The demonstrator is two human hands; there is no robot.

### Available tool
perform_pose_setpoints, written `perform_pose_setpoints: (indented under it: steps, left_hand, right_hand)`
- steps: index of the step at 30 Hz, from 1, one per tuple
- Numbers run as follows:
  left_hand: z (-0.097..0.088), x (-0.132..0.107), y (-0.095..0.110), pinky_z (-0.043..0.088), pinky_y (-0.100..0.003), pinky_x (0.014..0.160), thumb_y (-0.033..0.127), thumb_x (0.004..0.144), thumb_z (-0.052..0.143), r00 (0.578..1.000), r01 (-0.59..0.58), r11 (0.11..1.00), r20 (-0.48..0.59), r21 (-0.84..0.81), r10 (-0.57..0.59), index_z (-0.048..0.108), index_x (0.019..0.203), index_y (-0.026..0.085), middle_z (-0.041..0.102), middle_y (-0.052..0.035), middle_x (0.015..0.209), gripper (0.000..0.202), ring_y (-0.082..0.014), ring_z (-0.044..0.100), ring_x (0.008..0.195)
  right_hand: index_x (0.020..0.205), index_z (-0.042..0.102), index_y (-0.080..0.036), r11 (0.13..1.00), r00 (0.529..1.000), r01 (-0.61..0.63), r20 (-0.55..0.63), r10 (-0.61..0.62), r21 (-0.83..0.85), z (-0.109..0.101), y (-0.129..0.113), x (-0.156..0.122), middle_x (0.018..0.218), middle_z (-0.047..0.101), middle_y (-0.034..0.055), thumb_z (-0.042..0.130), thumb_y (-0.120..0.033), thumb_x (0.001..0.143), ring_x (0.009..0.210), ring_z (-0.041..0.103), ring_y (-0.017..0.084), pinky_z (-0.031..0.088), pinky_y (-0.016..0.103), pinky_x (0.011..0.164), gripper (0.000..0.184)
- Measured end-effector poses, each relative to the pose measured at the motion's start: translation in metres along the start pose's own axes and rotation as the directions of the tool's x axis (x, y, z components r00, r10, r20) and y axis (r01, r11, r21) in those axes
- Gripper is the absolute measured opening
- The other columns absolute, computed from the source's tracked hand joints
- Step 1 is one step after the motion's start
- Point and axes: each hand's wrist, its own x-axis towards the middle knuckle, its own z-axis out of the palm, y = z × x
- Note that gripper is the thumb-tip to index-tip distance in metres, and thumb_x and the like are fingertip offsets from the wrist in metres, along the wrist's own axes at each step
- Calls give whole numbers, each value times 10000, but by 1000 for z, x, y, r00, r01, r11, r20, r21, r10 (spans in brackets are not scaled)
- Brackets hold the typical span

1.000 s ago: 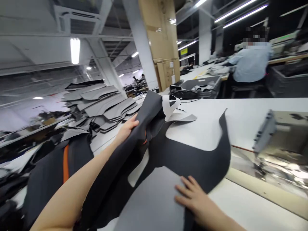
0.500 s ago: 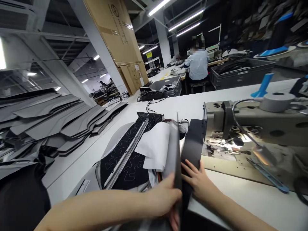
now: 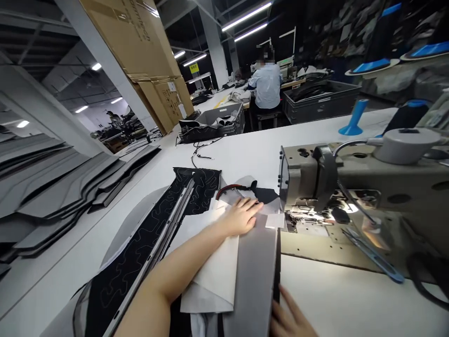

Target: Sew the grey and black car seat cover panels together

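The grey panel lies lengthwise on the counter, between the two hands and just left of the sewing machine. The left grip rests palm down across its far end, fingers fanned out and closed around nothing; the flat contact seems meant to keep the layers from lifting or sliding. The right grip is at the near part of the panel's right edge, fingers laid along it, apparently to steady or line up that side. Its thumb is out of sight, so whether it pinches the edge I cannot tell.

Under the left forearm, a folded white sheet overlaps the panel's left side. At the panel's far right corner, a small pale tab sits near the needle area, and a dark layer shows along the right edge. This placing looks chosen to have that edge close to the machine.

Farther left, a black piece with looping stitching lies on the counter, beyond it a stack of grey pieces. A blue-handled tool rests on the machine's side, within easy reach of the right grip.
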Motion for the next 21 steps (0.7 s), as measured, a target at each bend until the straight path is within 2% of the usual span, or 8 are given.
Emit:
perform_pose_setpoints:
  steps: [4,6,9,11,13,15,18,21]
  left_hand:
    - [-1,-15,-7,221,-470,1089,125,806,436,995,88,995,-36,-56,-90,315,1419,186,320,-92,1472,628,-280,269,1337]
    - [-12,-14,0,238,-442,1090,136,808,444,994,104,982,-17,-155,-108,322,1415,189,298,-87,1483,622,-273,266,1346]
    - [-29,-1,19,371,-391,1011,401,867,472,971,217,917,172,-335,-167,234,1448,176,400,-115,1422,667,-273,411,1265]
    - [-33,9,36,448,-405,902,550,810,515,924,349,893,266,-284,-276,185,1459,145,509,-162,1311,834,-319,513,1155]
    - [-29,16,50,453,-436,867,501,805,529,903,401,901,235,-165,-359,200,1456,138,586,-175,1179,815,-349,552,1085]
    - [-20,16,58,400,-479,942,443,825,513,934,343,931,147,-122,-325,217,1455,154,570,-176,1194,754,-351,516,1136]
    - [-6,4,60,217,-557,1079,631,759,548,985,164,974,74,-159,-154,201,1461,188,356,-174,1432,899,-362,320,1312]
    - [2,-5,60,180,-596,1083,708,619,633,995,90,978,48,-186,-83,203,1459,182,322,-166,1456,1080,-389,248,1339]
  right_hand:
    - [1039,657,-194,990,981,-135,135,140,-50,-20,30,30,1312,493,169,607,-337,742,1285,316,378,21,651,1066,335]
    - [934,682,-215,987,984,-154,81,158,-55,-21,32,37,1243,548,134,599,-279,766,1251,349,354,-4,653,1058,198]
    - [779,687,-231,990,991,-127,-50,124,-69,-17,20,34,1037,635,81,596,-229,794,1170,404,322,-15,650,1061,92]
    - [740,682,-233,991,990,-115,-90,108,-76,-13,10,27,960,643,69,597,-245,800,1146,413,321,-11,642,1068,105]
    - [719,674,-233,991,983,-109,-159,95,-82,-10,-1,20,916,642,57,576,-227,808,1132,425,313,-4,631,1078,133]
    - [696,657,-226,991,963,-104,-256,81,-81,-8,-10,15,868,635,51,546,-194,817,1122,444,300,32,618,1088,167]
    - [630,601,-223,996,917,-80,-394,57,-40,-8,-20,10,778,617,28,511,-145,821,1078,494,263,104,588,1100,225]
    - [646,587,-229,997,919,-76,-385,79,22,-17,-20,8,770,621,7,519,-112,797,1072,520,234,132,564,1106,203]
